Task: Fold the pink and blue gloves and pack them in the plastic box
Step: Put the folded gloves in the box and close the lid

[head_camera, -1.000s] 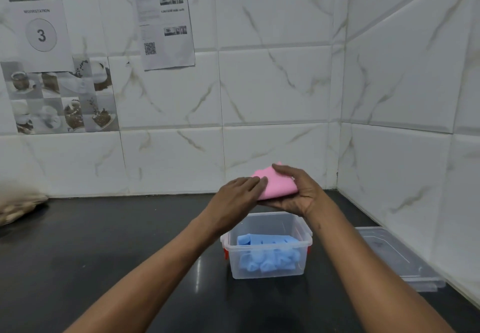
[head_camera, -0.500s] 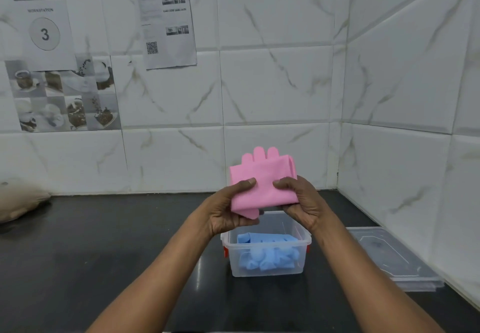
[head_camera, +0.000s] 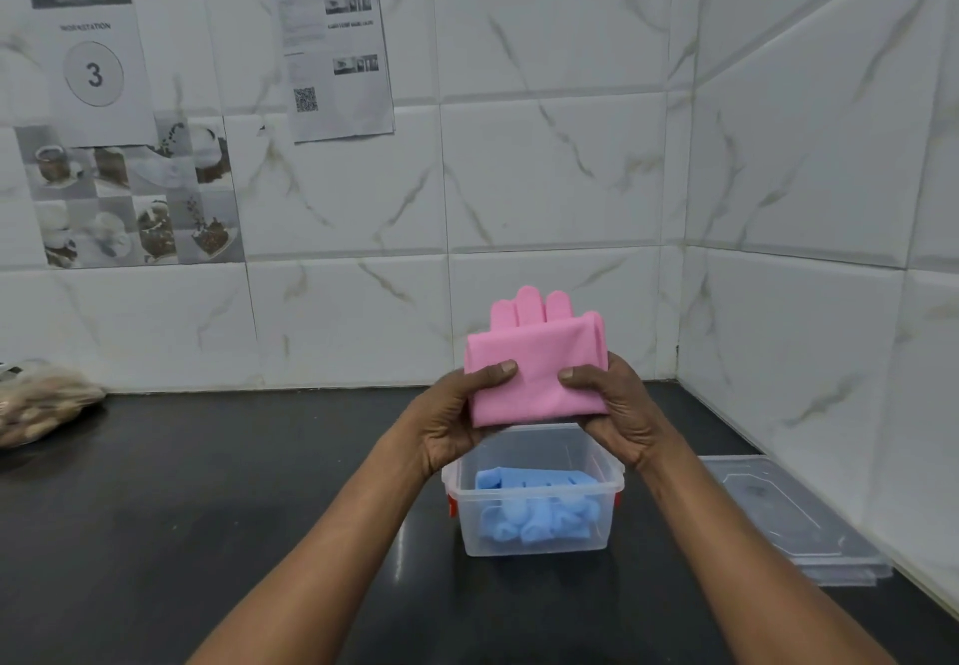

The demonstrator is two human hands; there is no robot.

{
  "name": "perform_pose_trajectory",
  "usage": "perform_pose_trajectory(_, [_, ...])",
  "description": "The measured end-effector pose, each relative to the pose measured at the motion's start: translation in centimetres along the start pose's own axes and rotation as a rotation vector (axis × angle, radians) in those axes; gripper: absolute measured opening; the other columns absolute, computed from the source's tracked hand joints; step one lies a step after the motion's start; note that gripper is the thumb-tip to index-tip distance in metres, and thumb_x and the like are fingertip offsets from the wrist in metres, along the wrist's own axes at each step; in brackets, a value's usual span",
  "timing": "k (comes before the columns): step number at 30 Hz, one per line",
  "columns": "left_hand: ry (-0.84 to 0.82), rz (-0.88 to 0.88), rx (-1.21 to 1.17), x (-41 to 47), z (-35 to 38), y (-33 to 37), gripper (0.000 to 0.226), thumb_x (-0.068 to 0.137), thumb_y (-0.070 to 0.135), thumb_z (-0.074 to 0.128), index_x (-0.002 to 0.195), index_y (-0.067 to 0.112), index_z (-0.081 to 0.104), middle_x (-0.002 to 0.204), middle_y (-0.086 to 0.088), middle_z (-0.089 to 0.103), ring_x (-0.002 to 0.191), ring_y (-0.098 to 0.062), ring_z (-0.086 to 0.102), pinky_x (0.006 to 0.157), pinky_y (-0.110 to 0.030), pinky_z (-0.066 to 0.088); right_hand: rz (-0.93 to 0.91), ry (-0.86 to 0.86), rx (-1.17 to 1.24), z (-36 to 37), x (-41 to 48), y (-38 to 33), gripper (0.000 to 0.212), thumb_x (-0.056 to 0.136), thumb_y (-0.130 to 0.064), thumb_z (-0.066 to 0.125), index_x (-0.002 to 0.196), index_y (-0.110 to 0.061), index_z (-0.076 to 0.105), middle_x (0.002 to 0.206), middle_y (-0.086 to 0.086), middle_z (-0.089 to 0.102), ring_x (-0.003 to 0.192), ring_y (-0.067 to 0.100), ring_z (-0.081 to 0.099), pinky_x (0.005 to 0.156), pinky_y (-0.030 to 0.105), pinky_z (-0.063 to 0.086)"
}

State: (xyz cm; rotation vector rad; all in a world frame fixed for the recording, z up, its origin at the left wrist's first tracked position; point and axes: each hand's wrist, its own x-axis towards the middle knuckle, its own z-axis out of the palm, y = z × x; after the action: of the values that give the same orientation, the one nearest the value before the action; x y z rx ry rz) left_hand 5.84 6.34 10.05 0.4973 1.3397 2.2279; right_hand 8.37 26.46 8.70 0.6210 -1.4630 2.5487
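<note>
Left hand: our left hand (head_camera: 456,420) grips the left edge of the folded pink gloves (head_camera: 534,358). The thumb lies across the front face and the fingers curl out of sight behind.
Right hand: our right hand (head_camera: 617,415) pinches the right edge the same way, with its thumb on the front and its fingers hidden behind. The two thumb tips point at each other and stay apart.
Pink gloves: we hold them as a flat, upright bundle in the air, above the back of the plastic box (head_camera: 571,490). The fingertips stick up from the top edge.
Blue gloves: the blue gloves (head_camera: 534,514) lie folded inside the box, pressed against its front wall.
Since a second ago: the bundle then lay almost flat, with our left hand laid over it, fingers straight. Now it stands upright and faces us.
Since half a second ago: a loose corner hung below our left thumb; now the lower edge runs straight. The box and the blue gloves have not moved.
Pose: both forearms reach forward from the lower edge and converge over the box. The backs of our hands turn outward.
Surroundings: the box stands open on the dark countertop (head_camera: 207,508). Its clear lid (head_camera: 778,514) lies to the right, near the tiled wall.
</note>
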Motion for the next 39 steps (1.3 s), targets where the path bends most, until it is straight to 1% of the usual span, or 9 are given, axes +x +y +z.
perform_pose_trajectory(5, [0.057, 0.252, 0.190, 1.0, -0.1, 0.1, 0.054, 0.071, 0.016, 0.083, 0.121, 0.007, 0.065, 0.121, -0.019, 0.068, 0.105, -0.030, 0.067, 0.093, -0.046, 0.054, 0.061, 0.020, -0.126, -0.1, -0.4, 0.3, 0.056, 0.076, -0.015, 0.078, 0.128, -0.010, 0.056, 0.119, 0.017, 0.067, 0.110, 0.029, 0.065, 0.088, 0.046, 0.055])
perform_pose_trajectory(10, [0.242, 0.279, 0.320, 1.8, -0.2, 0.1, 0.038, 0.076, 0.023, 0.081, 0.109, 0.009, 0.069, 0.110, -0.014, 0.074, 0.097, -0.029, 0.071, 0.081, -0.042, 0.059, -0.076, 0.279, -0.842, 0.6, -0.2, -0.2, 0.051, 0.081, -0.040, 0.072, 0.124, -0.023, 0.050, 0.115, -0.002, 0.062, 0.101, 0.015, 0.064, 0.079, 0.036, 0.058])
perform_pose_trajectory(13, [0.405, 0.168, 0.461, 2.8, -0.9, -0.1, 0.025, 0.082, 0.016, 0.077, 0.100, 0.003, 0.066, 0.108, -0.018, 0.072, 0.092, -0.031, 0.070, 0.077, -0.041, 0.059, 0.097, 0.269, -1.018, 0.6, 0.7, -0.2, 0.038, 0.089, -0.036, 0.063, 0.118, -0.014, 0.055, 0.112, 0.006, 0.064, 0.099, 0.023, 0.064, 0.081, 0.045, 0.057])
perform_pose_trajectory(17, [0.466, -0.166, 0.699, 3.5, -1.8, -1.1, 0.028, 0.085, 0.015, 0.074, 0.100, -0.006, 0.063, 0.101, -0.020, 0.070, 0.088, -0.032, 0.069, 0.068, -0.039, 0.057, 0.479, 0.319, -1.011, 0.6, 1.3, 0.5, 0.040, 0.092, -0.023, 0.062, 0.120, 0.001, 0.048, 0.106, 0.017, 0.058, 0.085, 0.027, 0.062, 0.051, 0.032, 0.054])
perform_pose_trajectory(21, [0.507, -0.331, 0.821, 4.6, -2.2, -2.5, 0.018, 0.089, 0.015, 0.069, 0.085, 0.001, 0.059, 0.084, -0.014, 0.065, 0.071, -0.026, 0.065, 0.054, -0.034, 0.055, 0.636, 0.304, -1.140, 0.1, 1.5, 2.2, 0.030, 0.092, -0.020, 0.059, 0.114, -0.001, 0.050, 0.095, 0.012, 0.055, 0.080, 0.021, 0.057, 0.057, 0.031, 0.047])
perform_pose_trajectory(26, [0.488, -0.246, 1.475, 5.8, -1.6, -4.0, 0.029, 0.094, 0.020, 0.051, 0.102, -0.002, 0.067, 0.110, -0.017, 0.068, 0.107, -0.031, 0.064, 0.079, -0.034, 0.050, 0.621, 0.225, -1.484, 0.3, 1.7, 3.6, 0.019, 0.094, -0.017, 0.045, 0.085, -0.006, 0.057, 0.076, 0.007, 0.053, 0.059, 0.016, 0.043, 0.051, 0.026, 0.031])
perform_pose_trajectory(31, [0.409, -0.229, 1.791, 6.3, -1.7, -6.1, 0.033, 0.095, 0.012, 0.041, 0.117, 0.005, 0.065, 0.126, -0.013, 0.063, 0.116, -0.031, 0.059, 0.089, -0.035, 0.046, 0.716, 0.056, -1.840, 1.0, 2.1, 5.3, 0.030, 0.091, 0.000, 0.042, 0.110, 0.000, 0.065, 0.113, 0.013, 0.067, 0.081, 0.022, 0.053, 0.070, 0.028, 0.042])
perform_pose_trajectory(34, [0.381, -0.220, 1.888, 6.6, -2.1, -7.2, 0.036, 0.094, 0.009, 0.040, 0.120, 0.005, 0.064, 0.127, -0.012, 0.064, 0.114, -0.029, 0.061, 0.081, -0.032, 0.043, 0.758, -0.003, -1.923, 0.9, 2.2, 5.9, 0.033, 0.091, -0.004, 0.044, 0.116, -0.007, 0.064, 0.117, 0.011, 0.066, 0.084, 0.022, 0.054, 0.064, 0.028, 0.039])
perform_pose_trajectory(39, [0.464, -0.067, 2.067, 6.4, -1.5, -7.2, 0.026, 0.095, 0.011, 0.049, 0.111, 0.010, 0.068, 0.116, -0.009, 0.068, 0.106, -0.027, 0.065, 0.077, -0.032, 0.048, 0.731, 0.061, -2.009, 1.0, 2.0, 6.7, 0.028, 0.090, -0.015, 0.049, 0.113, -0.015, 0.065, 0.121, 0.006, 0.063, 0.104, 0.024, 0.060, 0.078, 0.032, 0.047])
